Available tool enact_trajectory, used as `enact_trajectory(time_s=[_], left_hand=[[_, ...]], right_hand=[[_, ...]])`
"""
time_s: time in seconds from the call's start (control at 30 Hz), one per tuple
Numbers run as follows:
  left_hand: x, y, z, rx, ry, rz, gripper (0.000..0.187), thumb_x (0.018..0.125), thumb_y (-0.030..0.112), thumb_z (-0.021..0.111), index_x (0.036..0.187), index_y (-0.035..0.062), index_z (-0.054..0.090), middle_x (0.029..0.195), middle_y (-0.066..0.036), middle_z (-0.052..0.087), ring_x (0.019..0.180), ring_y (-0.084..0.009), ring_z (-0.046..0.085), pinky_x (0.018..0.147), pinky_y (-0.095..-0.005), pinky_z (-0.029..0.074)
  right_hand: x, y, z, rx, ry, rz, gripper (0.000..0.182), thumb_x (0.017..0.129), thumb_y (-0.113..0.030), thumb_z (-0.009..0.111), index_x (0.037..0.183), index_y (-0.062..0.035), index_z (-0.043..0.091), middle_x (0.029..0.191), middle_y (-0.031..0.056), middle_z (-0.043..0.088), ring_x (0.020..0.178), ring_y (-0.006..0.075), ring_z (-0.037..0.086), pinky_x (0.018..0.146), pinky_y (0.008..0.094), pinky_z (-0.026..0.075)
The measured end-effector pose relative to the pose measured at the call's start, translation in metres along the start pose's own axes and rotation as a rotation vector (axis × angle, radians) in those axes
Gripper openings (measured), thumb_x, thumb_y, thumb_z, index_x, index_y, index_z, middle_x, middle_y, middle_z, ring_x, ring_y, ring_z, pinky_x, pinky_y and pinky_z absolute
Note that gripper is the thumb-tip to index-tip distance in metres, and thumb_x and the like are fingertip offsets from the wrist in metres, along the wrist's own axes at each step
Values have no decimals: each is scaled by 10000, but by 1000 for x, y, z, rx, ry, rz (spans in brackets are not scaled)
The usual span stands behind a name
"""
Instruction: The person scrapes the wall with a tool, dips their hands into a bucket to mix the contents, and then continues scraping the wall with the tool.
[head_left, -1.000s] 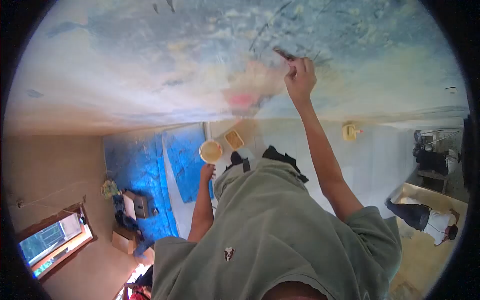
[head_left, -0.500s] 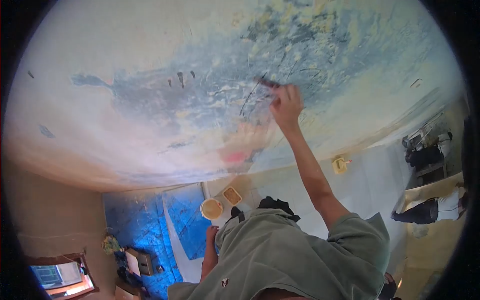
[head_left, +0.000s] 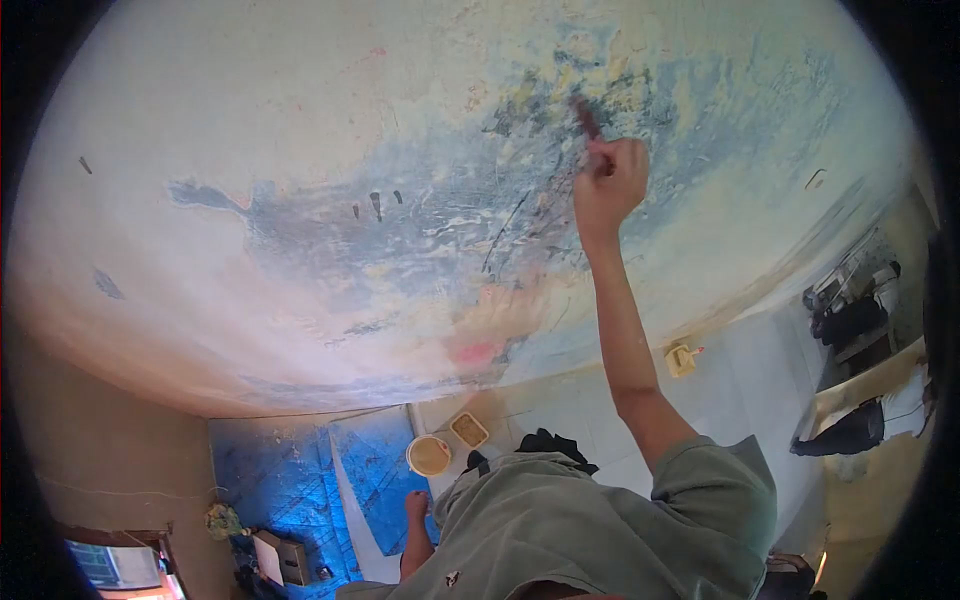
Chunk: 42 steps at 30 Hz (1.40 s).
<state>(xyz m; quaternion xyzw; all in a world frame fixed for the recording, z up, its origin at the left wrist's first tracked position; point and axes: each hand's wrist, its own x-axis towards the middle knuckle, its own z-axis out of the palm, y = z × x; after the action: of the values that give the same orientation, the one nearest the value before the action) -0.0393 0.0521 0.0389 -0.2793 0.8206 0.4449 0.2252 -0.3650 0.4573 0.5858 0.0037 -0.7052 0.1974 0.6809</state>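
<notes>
My right hand (head_left: pixel 618 178) is closed around a slim, dark reddish-brown tool (head_left: pixel 587 118), blurred by motion. The tool's far end lies over a dark, scuffed patch of the patchy blue-grey and cream wall (head_left: pixel 440 180); I cannot tell what kind of tool it is. My right arm is stretched up along the wall. Low by my left side, my left hand (head_left: pixel 417 503) hangs in a loose fist, with no object showing out of it. Near it on the floor stand a round cream bucket (head_left: pixel 429 456) and a small rectangular tub (head_left: pixel 468 430).
Blue sheeting (head_left: pixel 275 470) covers the floor at left, with an open cardboard box (head_left: pixel 280 557) on it. A yellow container (head_left: pixel 682 360) sits near the wall base at right. A person in dark trousers (head_left: pixel 845 428) stands farther right, near a cluttered stand (head_left: pixel 850 325).
My right hand has moved up and slightly right along the wall, and the tool now points more steeply upward. The view has shifted slightly; my left hand remains low by my side.
</notes>
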Motion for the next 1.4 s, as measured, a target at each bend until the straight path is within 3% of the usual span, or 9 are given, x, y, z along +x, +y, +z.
enact_trajectory(time_s=[0.23, 0.33, 0.47, 0.7, 0.83, 1.07, 1.17, 1.23, 1.4], left_hand=[[21, 22, 10, 103, -17, 124, 235, 720, 196, 550, 843, 27, 657, 629, -160, 619, 493, -230, 602, 530, -342, 498], [27, 31, 17, -19, -7, 41, 238, 723, 209, 549, 832, 28, 659, 679, -178, 631, 588, -275, 629, 597, -376, 501], [53, 21, 30, 86, -2, 25, 244, 718, 220, 547, 829, 34, 659, 810, -182, 638, 811, -339, 612, 726, -407, 478], [47, 38, 29, 234, 173, 263, 251, 721, 233, 559, 838, 38, 665, 774, -176, 646, 718, -282, 637, 675, -376, 492], [44, 36, 33, 173, 164, 236, 251, 703, 231, 564, 823, 37, 669, 800, -182, 644, 774, -320, 626, 715, -393, 486], [26, 40, 27, 182, 119, 240, 249, 696, 183, 520, 815, 0, 641, 830, -222, 619, 817, -359, 597, 733, -433, 465], [39, 16, 33, 101, 147, 212, 249, 693, 181, 529, 822, -1, 640, 835, -217, 621, 814, -361, 596, 732, -432, 463], [41, 13, 34, 109, 199, 226, 312, 722, 295, 538, 813, 24, 664, 785, -207, 630, 777, -330, 625, 689, -430, 474], [32, 3, 33, 104, 118, 111, 235, 690, 190, 532, 801, 22, 653, 813, -217, 622, 801, -373, 596, 714, -443, 460]], right_hand=[[7, -32, -5, 94, -337, -310, 272, 498, 24, 566, 719, -125, 511, 731, 38, 482, 697, 250, 512, 524, 364, 418], [33, -17, 1, 30, -83, -190, 266, 506, 15, 567, 718, -134, 505, 731, 27, 485, 698, 240, 517, 520, 363, 430], [7, -50, 1, 48, -329, -336, 260, 509, 21, 559, 712, -137, 521, 732, 24, 509, 720, 238, 538, 531, 357, 437], [59, -38, 3, 91, 34, -104, 294, 530, 108, 535, 718, -117, 569, 695, 36, 500, 688, 220, 538, 544, 326, 428], [22, -59, 4, 153, -236, -255, 258, 564, 89, 539, 715, -117, 573, 704, 38, 494, 642, 236, 509, 540, 344, 405], [65, -33, 1, -20, 49, -166, 253, 535, 40, 570, 723, -124, 535, 717, 35, 478, 691, 242, 530, 546, 347, 445], [62, -37, 1, 106, 39, -18, 267, 525, 38, 569, 728, -134, 544, 713, 35, 477, 721, 240, 539, 545, 352, 452], [29, -52, 5, 116, -227, -373, 273, 530, 60, 566, 732, -123, 547, 703, 39, 476, 702, 231, 529, 536, 347, 428], [60, -41, -2, 102, -89, -177, 258, 523, 50, 575, 717, -116, 533, 715, 44, 469, 690, 233, 523, 544, 351, 427]])
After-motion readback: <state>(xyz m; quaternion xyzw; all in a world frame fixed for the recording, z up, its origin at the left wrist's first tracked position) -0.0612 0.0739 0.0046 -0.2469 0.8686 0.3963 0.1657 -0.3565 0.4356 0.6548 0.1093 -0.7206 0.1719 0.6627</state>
